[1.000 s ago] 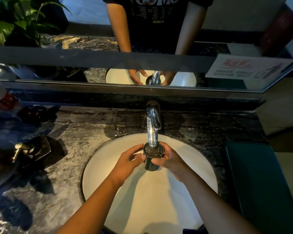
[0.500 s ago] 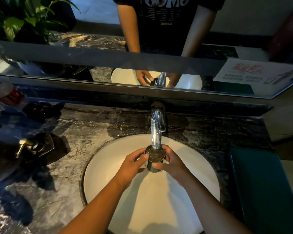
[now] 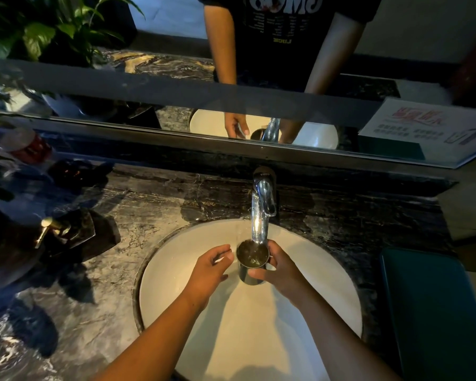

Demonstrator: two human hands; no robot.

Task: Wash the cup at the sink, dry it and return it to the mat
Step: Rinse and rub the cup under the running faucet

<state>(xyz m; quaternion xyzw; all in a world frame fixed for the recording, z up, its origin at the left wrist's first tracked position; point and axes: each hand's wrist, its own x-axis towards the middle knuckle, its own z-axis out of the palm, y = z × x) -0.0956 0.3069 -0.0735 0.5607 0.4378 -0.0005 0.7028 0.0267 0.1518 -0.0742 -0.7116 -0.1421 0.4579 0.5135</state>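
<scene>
Since the earlier frames the left hand [image 3: 208, 270] has come off the metal cup [image 3: 252, 262]; its fingers [image 3: 217, 251] now hang loosely spread just beside the cup's rim, holding nothing, with a small gap between them and the metal. Only the right hand [image 3: 282, 270] grips the cup, thumb across the near wall and fingers curled round the far side. Upright and full of water, the cup sits directly under the chrome faucet [image 3: 262, 207] spout, above the back part of the white basin [image 3: 327, 270]. Dark marble countertop [image 3: 138, 213] surrounds the basin, and a dark green mat [image 3: 434, 312] lies along the counter's right edge.
</scene>
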